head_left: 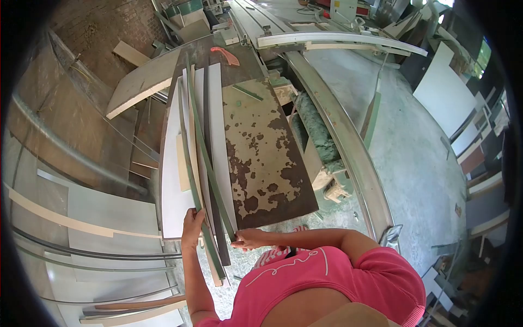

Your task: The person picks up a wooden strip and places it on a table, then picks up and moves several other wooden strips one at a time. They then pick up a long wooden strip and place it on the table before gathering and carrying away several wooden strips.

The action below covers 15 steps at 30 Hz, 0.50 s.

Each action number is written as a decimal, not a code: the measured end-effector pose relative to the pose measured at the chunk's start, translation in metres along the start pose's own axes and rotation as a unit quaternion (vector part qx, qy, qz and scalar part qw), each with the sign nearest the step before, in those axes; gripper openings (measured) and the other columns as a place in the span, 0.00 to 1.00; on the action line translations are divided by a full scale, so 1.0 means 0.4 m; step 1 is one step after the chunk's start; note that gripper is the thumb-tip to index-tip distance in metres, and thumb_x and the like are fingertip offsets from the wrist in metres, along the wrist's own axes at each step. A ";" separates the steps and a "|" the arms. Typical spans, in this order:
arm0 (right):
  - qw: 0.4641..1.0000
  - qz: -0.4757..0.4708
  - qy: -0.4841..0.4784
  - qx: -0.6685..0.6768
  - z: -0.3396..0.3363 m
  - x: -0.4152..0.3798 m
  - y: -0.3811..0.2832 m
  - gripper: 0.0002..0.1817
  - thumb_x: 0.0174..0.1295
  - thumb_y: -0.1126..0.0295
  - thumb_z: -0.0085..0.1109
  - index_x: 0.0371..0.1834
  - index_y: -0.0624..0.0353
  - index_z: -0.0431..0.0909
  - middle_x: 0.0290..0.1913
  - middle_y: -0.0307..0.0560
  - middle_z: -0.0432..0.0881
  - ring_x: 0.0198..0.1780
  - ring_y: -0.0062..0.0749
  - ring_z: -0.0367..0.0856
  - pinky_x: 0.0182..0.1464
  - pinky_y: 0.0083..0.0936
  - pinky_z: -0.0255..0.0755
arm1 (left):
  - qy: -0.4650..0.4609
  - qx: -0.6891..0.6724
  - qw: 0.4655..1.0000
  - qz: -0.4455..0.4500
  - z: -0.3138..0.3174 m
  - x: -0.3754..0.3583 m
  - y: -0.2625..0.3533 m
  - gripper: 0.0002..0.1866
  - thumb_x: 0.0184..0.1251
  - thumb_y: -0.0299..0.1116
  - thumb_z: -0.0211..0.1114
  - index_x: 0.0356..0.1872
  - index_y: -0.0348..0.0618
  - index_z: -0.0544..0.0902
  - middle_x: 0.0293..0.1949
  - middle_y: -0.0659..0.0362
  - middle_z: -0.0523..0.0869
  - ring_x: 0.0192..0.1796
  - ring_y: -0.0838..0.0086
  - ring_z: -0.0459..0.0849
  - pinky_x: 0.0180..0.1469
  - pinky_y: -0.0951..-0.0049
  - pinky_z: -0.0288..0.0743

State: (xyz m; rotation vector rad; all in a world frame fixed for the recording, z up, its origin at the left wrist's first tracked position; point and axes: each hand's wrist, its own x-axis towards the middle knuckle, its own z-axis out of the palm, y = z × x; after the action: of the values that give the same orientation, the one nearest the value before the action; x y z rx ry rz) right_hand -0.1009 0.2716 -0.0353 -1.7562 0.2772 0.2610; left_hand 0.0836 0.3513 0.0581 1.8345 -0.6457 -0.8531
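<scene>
Several long narrow strips, green, dark and tan, lie lengthwise over white boards (pixel 219 120) on the worn table (pixel 272 163). My left hand (pixel 193 224) is closed on a green strip (pixel 190 174) near its lower part, which runs past the table's front edge. To the right, my right hand (pixel 249 238) has its fingers closed around the lower end of another green strip (pixel 213 182). A dark strip (pixel 219 231) passes between my hands and overhangs the edge. A short green piece (pixel 248 92) and a red-orange tool (pixel 225 55) rest farther back.
A metal rail (pixel 332 114) curves down the right side of the table. Large panels and long strips lean at the left (pixel 103 212). A thick board (pixel 141 82) juts out behind the table's left side. White panels (pixel 444 87) stand at the far right.
</scene>
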 end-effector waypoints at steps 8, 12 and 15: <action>0.992 -0.059 0.036 -0.110 0.011 -0.024 0.019 0.28 0.63 0.45 0.44 0.26 0.63 0.76 0.16 0.46 0.78 0.18 0.34 0.78 0.24 0.31 0.70 | -0.086 -0.275 0.957 -0.038 0.049 -0.021 0.109 0.17 0.63 0.47 0.58 0.37 0.41 0.72 0.24 0.62 0.73 0.21 0.77 0.75 0.20 0.77 0.70; 0.990 -0.038 0.061 -0.122 -0.011 -0.084 -0.012 0.27 0.63 0.45 0.43 0.34 0.62 0.76 0.16 0.45 0.77 0.21 0.34 0.79 0.26 0.32 0.71 | -0.076 -0.289 0.954 -0.025 0.076 -0.026 0.157 0.19 0.63 0.49 0.58 0.39 0.41 0.72 0.24 0.62 0.73 0.21 0.77 0.75 0.21 0.77 0.70; 0.994 -0.023 0.062 -0.086 -0.059 -0.156 -0.073 0.27 0.64 0.46 0.42 0.41 0.62 0.75 0.20 0.45 0.78 0.23 0.32 0.79 0.27 0.29 0.72 | -0.087 -0.322 0.942 -0.026 0.106 -0.023 0.189 0.20 0.62 0.50 0.58 0.39 0.41 0.73 0.24 0.62 0.73 0.22 0.77 0.76 0.22 0.77 0.71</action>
State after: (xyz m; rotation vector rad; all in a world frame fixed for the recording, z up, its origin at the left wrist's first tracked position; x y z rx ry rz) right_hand -0.1497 0.2568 0.0168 -1.9500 0.3098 0.1454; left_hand 0.0401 0.3059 0.1183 1.1946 -0.3600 -1.1135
